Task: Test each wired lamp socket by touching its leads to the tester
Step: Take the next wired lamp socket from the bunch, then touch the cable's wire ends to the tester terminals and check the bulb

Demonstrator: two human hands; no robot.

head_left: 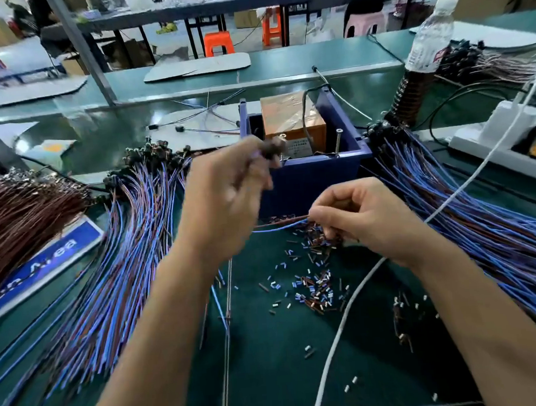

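Observation:
My left hand (pixel 227 186) is raised in front of the blue tester box (pixel 321 170) and grips a small dark lamp socket (pixel 271 152), blurred by motion. From the socket a blue and a brown lead (pixel 278 227) run to my right hand (pixel 366 215), which pinches their ends just below the box front. An orange unit (pixel 289 119) with two upright screws (pixel 338 140) sits inside the box. A large pile of wired sockets (pixel 130 244) fans out on the left, another pile (pixel 483 219) on the right.
Cut bits of wire insulation (pixel 314 291) litter the green mat between my arms. A white cable (pixel 347 317) crosses the mat toward a white power strip (pixel 510 141). A water bottle (pixel 429 36) stands at the back right. Brown wires (pixel 17 220) and a blue sign (pixel 42 266) lie on the left.

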